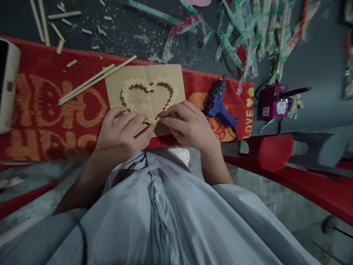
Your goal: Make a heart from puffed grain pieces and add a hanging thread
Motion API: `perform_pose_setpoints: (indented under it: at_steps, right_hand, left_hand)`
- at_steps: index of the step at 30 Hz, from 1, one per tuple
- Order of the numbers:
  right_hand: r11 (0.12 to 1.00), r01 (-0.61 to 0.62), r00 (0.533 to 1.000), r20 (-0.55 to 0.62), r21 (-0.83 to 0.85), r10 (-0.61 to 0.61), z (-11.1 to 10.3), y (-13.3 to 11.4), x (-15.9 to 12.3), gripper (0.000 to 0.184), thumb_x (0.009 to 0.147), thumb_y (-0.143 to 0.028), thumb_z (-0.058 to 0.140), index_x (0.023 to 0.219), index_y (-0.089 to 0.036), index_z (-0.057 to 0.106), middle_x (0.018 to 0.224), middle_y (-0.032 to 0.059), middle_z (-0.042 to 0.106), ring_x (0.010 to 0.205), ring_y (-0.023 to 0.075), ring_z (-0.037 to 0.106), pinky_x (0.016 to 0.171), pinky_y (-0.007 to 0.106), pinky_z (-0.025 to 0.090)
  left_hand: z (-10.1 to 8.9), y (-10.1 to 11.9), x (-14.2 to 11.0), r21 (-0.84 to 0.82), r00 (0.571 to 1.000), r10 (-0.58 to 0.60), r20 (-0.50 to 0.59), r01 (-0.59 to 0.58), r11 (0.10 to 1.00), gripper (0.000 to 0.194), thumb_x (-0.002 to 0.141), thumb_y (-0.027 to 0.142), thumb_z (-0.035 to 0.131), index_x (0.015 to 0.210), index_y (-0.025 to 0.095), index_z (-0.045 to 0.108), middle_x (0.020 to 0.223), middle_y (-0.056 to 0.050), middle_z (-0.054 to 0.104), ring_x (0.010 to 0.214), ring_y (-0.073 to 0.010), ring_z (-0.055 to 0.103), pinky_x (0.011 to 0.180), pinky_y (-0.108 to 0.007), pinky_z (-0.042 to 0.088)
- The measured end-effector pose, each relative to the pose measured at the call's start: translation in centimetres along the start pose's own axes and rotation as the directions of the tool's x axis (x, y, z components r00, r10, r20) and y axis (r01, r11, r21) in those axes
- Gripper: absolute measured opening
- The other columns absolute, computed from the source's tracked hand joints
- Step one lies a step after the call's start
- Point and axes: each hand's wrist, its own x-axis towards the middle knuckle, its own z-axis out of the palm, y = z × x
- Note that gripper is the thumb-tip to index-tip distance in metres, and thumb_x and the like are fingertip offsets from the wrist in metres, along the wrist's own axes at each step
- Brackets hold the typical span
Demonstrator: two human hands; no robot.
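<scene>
A brown paper sheet lies on a red towel and carries a heart outline made of small pale wooden pieces. My left hand rests on the sheet's lower left, fingers curled, fingertips at the heart's bottom tip. My right hand lies on the lower right, its fingers pressed together at the same tip. Both hands pinch or press the small pieces there; what exactly sits between the fingers is hidden.
A blue glue gun lies right of the sheet, a purple device with a black pen further right. Two long chopsticks lie left of the sheet, a white phone at far left. Cut stick bits and empty wrappers litter the dark floor; red chair frame at right.
</scene>
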Motion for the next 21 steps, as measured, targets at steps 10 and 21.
perform_pose_setpoints:
  at_steps: [10, 21]
  right_hand:
    - [1.000, -0.007, 0.999, 0.040, 0.021, 0.007, -0.4, 0.0, -0.3, 0.028, 0.106, -0.013, 0.051, 0.107, -0.022, 0.078, 0.112, 0.0103, 0.074, 0.096, 0.0207, 0.063, 0.084, 0.038, 0.054]
    - [1.000, 0.022, 0.999, -0.043, -0.001, -0.022, -1.0, -0.5, -0.6, 0.021, 0.104, -0.011, 0.056, 0.102, -0.021, 0.074, 0.101, 0.0082, 0.072, 0.088, 0.0190, 0.062, 0.077, 0.035, 0.053]
  left_hand:
    - [0.6, -0.1, -0.1, -0.007, 0.997, 0.022, -0.074, -0.023, 1.000, 0.008, 0.100, 0.024, 0.070, 0.108, 0.022, 0.071, 0.107, -0.008, 0.078, 0.100, -0.0228, 0.073, 0.094, -0.046, 0.058]
    - [0.7, -0.5, -0.5, -0.093, 1.000, -0.008, -0.025, 0.006, 0.996, 0.005, 0.100, 0.022, 0.068, 0.102, 0.018, 0.066, 0.111, -0.011, 0.079, 0.103, -0.0226, 0.072, 0.102, -0.047, 0.052]
